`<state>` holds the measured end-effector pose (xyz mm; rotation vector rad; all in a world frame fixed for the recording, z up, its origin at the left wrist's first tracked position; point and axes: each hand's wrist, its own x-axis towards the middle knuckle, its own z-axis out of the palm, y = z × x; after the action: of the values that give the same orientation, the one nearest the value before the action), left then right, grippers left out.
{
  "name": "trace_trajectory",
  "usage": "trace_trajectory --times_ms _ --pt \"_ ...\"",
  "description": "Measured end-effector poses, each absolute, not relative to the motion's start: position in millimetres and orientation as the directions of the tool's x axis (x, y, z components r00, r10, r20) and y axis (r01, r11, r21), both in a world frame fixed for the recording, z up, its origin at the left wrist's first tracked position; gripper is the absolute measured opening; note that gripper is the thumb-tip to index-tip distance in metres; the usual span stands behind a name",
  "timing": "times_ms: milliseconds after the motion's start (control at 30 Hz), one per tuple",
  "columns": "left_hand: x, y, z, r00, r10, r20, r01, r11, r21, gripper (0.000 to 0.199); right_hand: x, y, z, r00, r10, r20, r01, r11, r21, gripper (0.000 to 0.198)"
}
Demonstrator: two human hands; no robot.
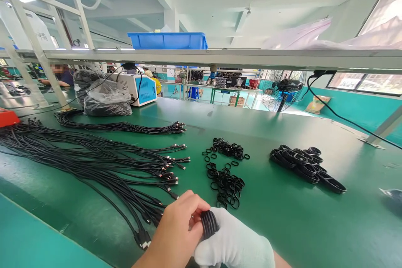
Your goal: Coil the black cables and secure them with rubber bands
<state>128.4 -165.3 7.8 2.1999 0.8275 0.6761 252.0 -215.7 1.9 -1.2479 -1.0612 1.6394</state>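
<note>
Between my two hands is a coiled black cable [209, 224], its loops pressed close together. My left hand [180, 222], bare, pinches the coil from the left with thumb and fingers. Wrapped round its right side is my right hand [234, 238] in a white glove. Just beyond the hands lie small black rings [229, 184] in a loose pile, with a second pile of rings [230, 149] farther back. To the left, long black cables [119, 167] spread over the green table, their metal plugs pointing right. Coiled cables [304, 161] lie in a stack at the right.
A separate cable bundle [125, 127] lies farther back, near a clear plastic bag [108, 98] and a blue-and-white machine [143, 88]. Overhead runs a shelf [238, 56] with a blue bin [168, 41]. A red object [8, 117] stands at the left edge. Someone sits far left.
</note>
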Motion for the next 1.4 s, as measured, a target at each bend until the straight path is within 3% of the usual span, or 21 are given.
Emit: trace_trajectory --times_ms 100,233,367,533,700,833,933,1133,1267,1400 --pt "124 -167 -1 0.638 0.679 0.363 0.321 -0.664 0.676 0.032 251 -213 -8 -0.210 0.957 -0.198 -0.192 -0.239 -0.952 0.026" --pt "126 -165 -8 0.593 0.682 0.428 0.288 -0.676 0.679 0.028 248 -213 -13 -0.206 0.951 -0.229 -0.205 -0.271 -0.940 0.025" --pt "132 -161 -5 0.587 0.757 0.287 0.319 -0.542 0.778 0.024 248 -216 -7 -0.198 0.926 -0.322 -0.170 -0.356 -0.919 0.005" --pt "130 -146 13 0.686 0.721 0.099 0.326 -0.426 0.844 0.025 251 -217 -1 -0.185 0.893 -0.409 -0.286 -0.447 -0.847 0.010" --pt "128 -108 22 0.670 0.742 0.016 0.450 -0.423 0.786 0.024 267 -216 2 -0.015 0.927 -0.375 -0.495 -0.333 -0.803 0.034" --pt "143 -85 16 0.680 0.733 0.022 0.506 -0.490 0.710 0.019 303 -216 10 0.264 0.933 -0.246 -0.589 -0.045 -0.807 0.034" --pt "164 -85 6 0.718 0.696 0.015 0.506 -0.537 0.675 0.012 324 -216 12 0.403 0.880 -0.251 -0.588 0.039 -0.808 0.038" --pt "197 -97 -17 0.741 0.671 -0.011 0.496 -0.537 0.682 0.012 319 -213 8 0.328 0.921 -0.210 -0.562 0.012 -0.827 0.038" --pt "193 -100 -16 0.729 0.679 -0.083 0.460 -0.397 0.794 0.010 307 -206 9 0.435 0.863 -0.257 -0.382 -0.082 -0.920 0.036" --pt "178 -112 0 0.761 0.619 -0.193 0.348 -0.138 0.927 0.016 297 -199 7 0.505 0.829 -0.240 -0.273 -0.111 -0.956 0.035"
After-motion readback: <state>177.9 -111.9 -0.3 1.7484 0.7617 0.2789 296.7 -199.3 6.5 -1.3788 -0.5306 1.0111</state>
